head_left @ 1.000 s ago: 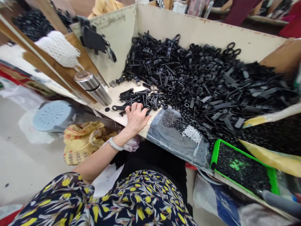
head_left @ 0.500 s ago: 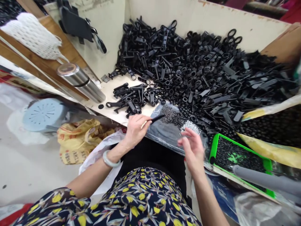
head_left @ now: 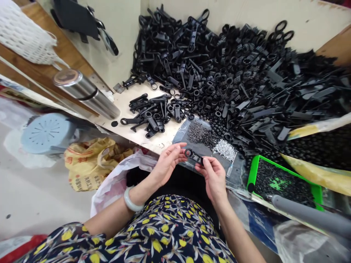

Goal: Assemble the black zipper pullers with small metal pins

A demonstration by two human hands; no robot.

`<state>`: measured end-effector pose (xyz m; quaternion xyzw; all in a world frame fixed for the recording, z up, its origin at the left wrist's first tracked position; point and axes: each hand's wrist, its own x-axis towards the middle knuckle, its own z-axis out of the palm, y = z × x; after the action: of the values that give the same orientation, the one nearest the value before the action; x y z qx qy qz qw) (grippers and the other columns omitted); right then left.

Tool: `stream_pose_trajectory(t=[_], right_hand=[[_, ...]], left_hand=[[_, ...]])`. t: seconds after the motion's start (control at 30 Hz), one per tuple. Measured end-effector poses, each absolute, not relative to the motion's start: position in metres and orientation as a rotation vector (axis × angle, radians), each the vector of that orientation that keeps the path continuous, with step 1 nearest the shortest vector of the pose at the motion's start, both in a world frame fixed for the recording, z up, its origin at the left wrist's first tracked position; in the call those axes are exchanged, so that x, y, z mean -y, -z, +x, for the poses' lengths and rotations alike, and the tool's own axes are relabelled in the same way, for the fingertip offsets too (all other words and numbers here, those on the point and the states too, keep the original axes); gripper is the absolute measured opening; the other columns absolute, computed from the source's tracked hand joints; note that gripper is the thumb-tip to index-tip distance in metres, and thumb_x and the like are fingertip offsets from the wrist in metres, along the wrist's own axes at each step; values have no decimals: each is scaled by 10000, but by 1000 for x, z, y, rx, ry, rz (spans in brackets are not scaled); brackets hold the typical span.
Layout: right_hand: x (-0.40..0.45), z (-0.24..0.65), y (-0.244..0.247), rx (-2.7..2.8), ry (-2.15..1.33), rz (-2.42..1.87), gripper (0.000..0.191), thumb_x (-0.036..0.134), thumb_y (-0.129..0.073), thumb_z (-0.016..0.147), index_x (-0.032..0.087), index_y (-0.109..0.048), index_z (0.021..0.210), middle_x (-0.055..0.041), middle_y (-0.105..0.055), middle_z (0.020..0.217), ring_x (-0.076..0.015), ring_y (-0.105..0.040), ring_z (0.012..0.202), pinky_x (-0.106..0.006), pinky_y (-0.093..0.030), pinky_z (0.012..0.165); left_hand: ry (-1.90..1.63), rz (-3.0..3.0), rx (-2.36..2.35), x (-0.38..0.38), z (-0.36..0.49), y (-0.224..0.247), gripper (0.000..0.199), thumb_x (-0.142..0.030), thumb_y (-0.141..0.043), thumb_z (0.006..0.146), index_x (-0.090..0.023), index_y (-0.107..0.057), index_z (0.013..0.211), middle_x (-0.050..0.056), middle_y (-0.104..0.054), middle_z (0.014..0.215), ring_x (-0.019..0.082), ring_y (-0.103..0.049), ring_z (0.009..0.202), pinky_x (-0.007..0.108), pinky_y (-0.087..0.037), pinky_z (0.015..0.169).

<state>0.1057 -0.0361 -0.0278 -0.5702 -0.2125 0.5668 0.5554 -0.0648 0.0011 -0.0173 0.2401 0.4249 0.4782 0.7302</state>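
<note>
My right hand [head_left: 214, 177] pinches a black plastic handle-like part [head_left: 194, 156] at its narrow end, between thumb and fingers. The part's hollow, ribbed side faces up, and its ring end points left. My left hand [head_left: 170, 162] is beside that ring end, thumb and fingers apart; whether the fingertips touch the ring is unclear. Just beyond both hands lie a heap of silvery screws [head_left: 225, 149] and a pile of small dark pieces [head_left: 199, 133] on a grey mat [head_left: 179, 140]. A thin screwdriver-like tool [head_left: 230, 168] rests at the mat's right side.
A large heap of black plastic parts [head_left: 219, 73] fills the back. Several similar parts [head_left: 153, 115] form a smaller group left of centre. A steel flask [head_left: 90, 96] leans at left. To the right are a green tray [head_left: 253, 173] and a grey tube [head_left: 307, 210].
The black part, previously in my left hand, is now in my right hand and turned ribbed side up. My right hand has moved left from near the screws; my left hand has opened.
</note>
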Motion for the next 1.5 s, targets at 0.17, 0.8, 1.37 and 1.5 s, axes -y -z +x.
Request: stream_pose_trajectory(t=[0.17,0.8,1.37,1.5], right_hand=[[47,83,24,367,-1380,-1226,319,474,-871,794,219,-717,906,0,-733,948,-153,-733,847,-302,-656,791],[37,137,21,1473,-930,-1523,215,405,-622,1016,263,-742,1123,-58,-742,1036,-172,-718,728,-314,-594,686],[-20,159,21,2496,-775,-870,306,255,-504,1072,299,-703,1299,-63,-764,1207,-216,-729,1010,-379,-630,843],[-18,161,25,2477,-851,-852,297,260,-522,1066,299,-716,1289,-57,-774,1195,-214,-744,1010,-375,-635,858]], left_hand=[[-1010,558,-861,16,-37,20,549,-287,-843,835,-207,-663,1346,90,-758,1226,190,-693,1129,290,-510,1008],[-708,530,-1005,9,-49,9,450,-353,-819,777,-151,-679,1154,61,-778,804,199,-750,770,269,-590,634],[-455,644,-858,10,-64,21,505,-372,-810,825,-104,-681,1233,-26,-617,664,33,-467,458,167,-311,455],[-422,553,-824,13,-66,25,545,-394,-842,796,-97,-671,1220,-20,-620,683,36,-476,483,168,-288,460]])
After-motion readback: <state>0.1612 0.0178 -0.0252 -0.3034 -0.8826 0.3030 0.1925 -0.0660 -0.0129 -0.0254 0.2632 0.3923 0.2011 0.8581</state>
